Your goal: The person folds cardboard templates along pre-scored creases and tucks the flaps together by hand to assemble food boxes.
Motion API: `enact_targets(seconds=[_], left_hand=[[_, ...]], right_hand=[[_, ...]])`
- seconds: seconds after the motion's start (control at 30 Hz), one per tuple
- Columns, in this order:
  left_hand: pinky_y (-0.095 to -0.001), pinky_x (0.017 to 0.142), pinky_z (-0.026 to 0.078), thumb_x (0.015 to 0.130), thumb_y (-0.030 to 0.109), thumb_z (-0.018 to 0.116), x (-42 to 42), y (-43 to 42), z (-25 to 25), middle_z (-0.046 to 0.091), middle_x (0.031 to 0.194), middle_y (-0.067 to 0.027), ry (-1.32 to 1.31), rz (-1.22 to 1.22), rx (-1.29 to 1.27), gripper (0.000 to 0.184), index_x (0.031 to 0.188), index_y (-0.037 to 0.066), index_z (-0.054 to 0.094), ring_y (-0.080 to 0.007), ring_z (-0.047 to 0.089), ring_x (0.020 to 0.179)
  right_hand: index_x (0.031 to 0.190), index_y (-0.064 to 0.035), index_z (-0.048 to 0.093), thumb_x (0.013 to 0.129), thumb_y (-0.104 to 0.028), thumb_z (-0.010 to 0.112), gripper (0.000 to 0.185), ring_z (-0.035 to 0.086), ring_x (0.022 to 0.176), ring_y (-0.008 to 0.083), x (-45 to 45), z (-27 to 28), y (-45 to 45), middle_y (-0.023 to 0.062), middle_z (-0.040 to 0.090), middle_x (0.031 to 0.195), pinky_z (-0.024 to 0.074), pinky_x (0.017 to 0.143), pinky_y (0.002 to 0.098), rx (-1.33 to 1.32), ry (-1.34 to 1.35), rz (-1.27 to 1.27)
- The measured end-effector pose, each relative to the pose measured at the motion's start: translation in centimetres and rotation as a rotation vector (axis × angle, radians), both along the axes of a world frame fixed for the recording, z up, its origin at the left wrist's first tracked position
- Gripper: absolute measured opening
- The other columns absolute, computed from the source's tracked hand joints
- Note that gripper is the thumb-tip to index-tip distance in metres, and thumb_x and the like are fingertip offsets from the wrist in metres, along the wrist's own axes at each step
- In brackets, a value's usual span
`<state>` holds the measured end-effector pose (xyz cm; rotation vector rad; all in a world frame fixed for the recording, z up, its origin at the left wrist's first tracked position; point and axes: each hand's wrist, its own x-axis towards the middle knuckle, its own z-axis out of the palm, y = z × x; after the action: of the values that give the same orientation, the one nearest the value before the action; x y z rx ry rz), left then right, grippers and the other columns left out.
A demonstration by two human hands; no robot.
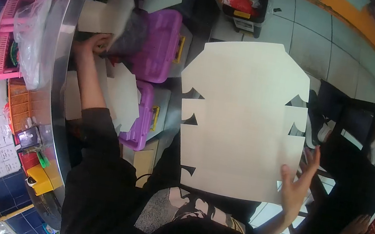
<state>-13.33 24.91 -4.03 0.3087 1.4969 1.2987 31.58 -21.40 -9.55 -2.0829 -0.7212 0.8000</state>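
A large flat white cardboard box blank, with cut notches down both sides, lies face up above my lap. My right hand is at its lower right edge, thumb over the face and fingers along the rim. On the left, my left hand reaches under the metal counter, its fingers curled beside a folded white cardboard piece. What those fingers hold is hidden. Just below that hand are more white cardboard pieces, leaning together.
Purple-lidded boxes stand under the metal counter edge. A black bin with a red bag is on the tiled floor. To my right sits another person in black, one hand visible. Pink baskets are on the counter.
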Motion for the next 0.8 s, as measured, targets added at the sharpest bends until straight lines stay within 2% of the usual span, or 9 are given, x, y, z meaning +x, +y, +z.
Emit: enact_targets(seconds=[0.1,0.23,0.3,0.53,0.6,0.63,0.7,0.77,0.8], left_hand=[[-0.0680,0.107,0.016,0.086,0.039,0.048,-2.2,1.9,-0.1,0.034,0.135,-0.0192,-0.105,0.090,-0.305,0.061,0.134,0.005,0.034,-0.0447,0.034,0.128],[-0.0729,0.107,0.011,0.085,0.029,0.049,-2.1,2.9,0.9,0.038,0.130,-0.0151,-0.170,0.139,-0.596,0.052,0.129,0.003,0.039,-0.0440,0.038,0.125],[-0.0720,0.107,0.011,0.086,0.028,0.049,-1.6,2.8,1.0,0.039,0.130,-0.0135,-0.106,0.081,-0.640,0.049,0.128,0.004,0.041,-0.0424,0.038,0.126],[-0.0655,0.108,0.021,0.091,0.027,0.054,-0.6,-0.2,0.4,0.040,0.131,-0.0122,-0.330,0.096,-0.227,0.042,0.127,0.006,0.044,-0.0315,0.034,0.128],[-0.0637,0.109,0.024,0.092,0.026,0.055,1.9,-3.1,0.3,0.040,0.132,-0.0118,-0.369,0.056,-0.034,0.040,0.126,0.007,0.045,-0.0285,0.033,0.129],[-0.0628,0.109,0.026,0.093,0.026,0.055,3.6,-5.3,-0.1,0.040,0.132,-0.0116,-0.320,-0.017,0.093,0.039,0.126,0.007,0.045,-0.0269,0.032,0.129],[-0.0461,0.103,0.040,0.093,0.020,0.058,9.3,-12.9,-1.7,0.048,0.125,-0.0152,-0.095,-0.284,0.449,0.036,0.123,0.005,0.049,-0.0209,0.047,0.117],[-0.0393,0.093,0.049,0.092,0.014,0.059,17.0,-22.4,1.4,0.050,0.123,-0.0136,0.220,-0.707,0.494,0.035,0.122,0.000,0.047,-0.0224,0.055,0.108],[-0.0354,0.080,0.053,0.093,0.014,0.057,17.9,-25.4,0.2,0.058,0.113,-0.0116,0.277,-0.997,0.514,0.030,0.119,0.001,0.049,-0.0205,0.063,0.093]], right_hand=[[0.143,-0.0045,0.025,0.065,-0.018,0.084,0.099,0.055,0.112,0.0351,-1.4,-0.5,0.1,0.0255,0.048,0.128,0.0460,0.092,0.0403,-0.078,0.051,0.022],[0.137,-0.0012,0.036,0.066,-0.020,0.084,0.088,0.057,0.110,0.0319,-2.3,-0.6,0.2,0.0236,0.054,0.122,0.0466,0.090,0.0377,-0.208,0.036,0.005],[0.131,-0.0010,0.045,0.067,-0.020,0.083,0.077,0.058,0.105,0.0309,-3.2,-0.6,0.0,0.0216,0.057,0.117,0.0475,0.086,0.0368,-0.136,-0.286,-0.007],[0.131,-0.0052,0.049,0.068,-0.026,0.082,0.075,0.057,0.099,0.0353,-5.0,0.5,0.6,0.0186,0.056,0.111,0.0444,0.087,0.0427,-0.071,-0.469,-0.102],[0.125,-0.0042,0.053,0.069,-0.027,0.081,0.066,0.057,0.096,0.0340,-4.9,0.2,0.5,0.0184,0.054,0.112,0.0409,0.088,0.0453,0.006,-0.846,-0.037],[0.116,-0.0029,0.056,0.074,-0.021,0.077,0.050,0.057,0.091,0.0308,-5.0,0.1,0.3,0.0168,0.058,0.107,0.0396,0.086,0.0449,-0.003,-0.858,-0.064],[0.112,-0.0025,0.057,0.077,-0.018,0.074,0.042,0.058,0.087,0.0292,-5.3,0.5,0.1,0.0147,0.060,0.101,0.0396,0.085,0.0437,-0.029,-0.823,-0.043],[0.109,-0.0027,0.058,0.083,-0.007,0.065,0.028,0.059,0.076,0.0251,-5.9,1.1,0.4,0.0082,0.064,0.084,0.0389,0.085,0.0415,0.016,-0.767,-0.033],[0.109,-0.0027,0.058,0.083,-0.007,0.065,0.028,0.059,0.076,0.0251,-6.1,1.7,0.2,0.0082,0.064,0.084,0.0389,0.085,0.0415,0.009,-0.789,-0.049]])
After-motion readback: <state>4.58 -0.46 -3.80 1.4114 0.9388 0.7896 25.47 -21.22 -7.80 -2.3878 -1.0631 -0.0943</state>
